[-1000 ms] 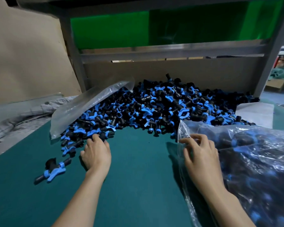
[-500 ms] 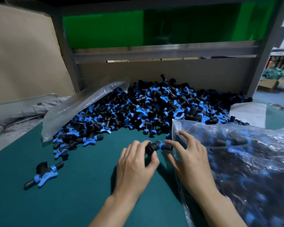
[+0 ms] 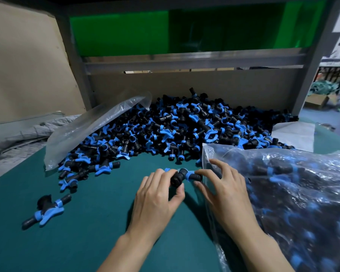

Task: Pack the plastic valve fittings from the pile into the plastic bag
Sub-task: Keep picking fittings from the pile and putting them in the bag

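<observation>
A big pile of black and blue valve fittings [image 3: 185, 130] lies at the back of the green table. My left hand [image 3: 155, 199] grips one fitting [image 3: 182, 176] between thumb and fingers, just in front of the pile. My right hand [image 3: 224, 191] pinches the same fitting's right end, right at the mouth of the clear plastic bag [image 3: 283, 193]. That bag lies at the right, holding several fittings.
A second clear bag [image 3: 90, 126] lies draped over the pile's left side. One loose fitting [image 3: 45, 210] lies alone at the front left. A grey frame post [image 3: 77, 61] and cardboard wall close the back. Grey cloth [image 3: 18, 138] lies at the left edge.
My left hand left the pile's left edge carrying a fitting and moved right to the bag's mouth. My right hand let go of the bag's rim and took the fitting's right end.
</observation>
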{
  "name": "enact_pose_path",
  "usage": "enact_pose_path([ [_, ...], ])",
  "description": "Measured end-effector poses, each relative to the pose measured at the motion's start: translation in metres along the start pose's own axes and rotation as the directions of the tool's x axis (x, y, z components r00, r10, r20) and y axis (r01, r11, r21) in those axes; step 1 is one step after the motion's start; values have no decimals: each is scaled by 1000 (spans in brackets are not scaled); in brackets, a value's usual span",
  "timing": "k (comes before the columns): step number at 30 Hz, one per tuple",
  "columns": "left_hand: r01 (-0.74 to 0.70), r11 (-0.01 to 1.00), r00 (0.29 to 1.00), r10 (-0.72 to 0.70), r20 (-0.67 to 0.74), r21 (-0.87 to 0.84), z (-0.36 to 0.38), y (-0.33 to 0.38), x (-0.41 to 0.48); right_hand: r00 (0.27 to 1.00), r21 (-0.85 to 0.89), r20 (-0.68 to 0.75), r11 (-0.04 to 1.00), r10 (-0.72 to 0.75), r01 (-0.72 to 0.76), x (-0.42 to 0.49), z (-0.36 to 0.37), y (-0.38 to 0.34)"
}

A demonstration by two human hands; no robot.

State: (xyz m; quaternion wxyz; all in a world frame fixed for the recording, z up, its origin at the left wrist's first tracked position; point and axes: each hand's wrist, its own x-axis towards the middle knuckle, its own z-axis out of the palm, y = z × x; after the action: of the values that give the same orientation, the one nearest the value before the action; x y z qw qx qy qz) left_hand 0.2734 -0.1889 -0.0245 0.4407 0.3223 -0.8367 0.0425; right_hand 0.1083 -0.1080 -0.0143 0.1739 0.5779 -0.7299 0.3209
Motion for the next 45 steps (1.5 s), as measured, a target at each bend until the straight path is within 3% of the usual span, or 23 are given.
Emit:
enact_pose_path([
  [4, -5, 995, 999, 11, 53, -104, -1, 1, -1, 998, -18, 38, 999, 47, -47, -2, -1, 0],
  [11, 273, 925, 961, -249, 121, -263, 4, -7, -3, 990, 5, 64, 992, 127, -127, -2, -9, -3],
  [19, 345, 812, 938, -287, 194, -471, 10, -16, -5, 984, 36, 82, 986, 159, -162, 0, -11, -5],
  [28, 373, 756, 928, -310, 208, -538, 11, -16, -4, 982, 6, 76, 985, 171, -172, -1, -7, -2],
  [45, 394, 739, 919, -328, 218, -546, 5, -12, -4, 984, -11, 71, 986, 164, -164, -1, -5, 0],
])
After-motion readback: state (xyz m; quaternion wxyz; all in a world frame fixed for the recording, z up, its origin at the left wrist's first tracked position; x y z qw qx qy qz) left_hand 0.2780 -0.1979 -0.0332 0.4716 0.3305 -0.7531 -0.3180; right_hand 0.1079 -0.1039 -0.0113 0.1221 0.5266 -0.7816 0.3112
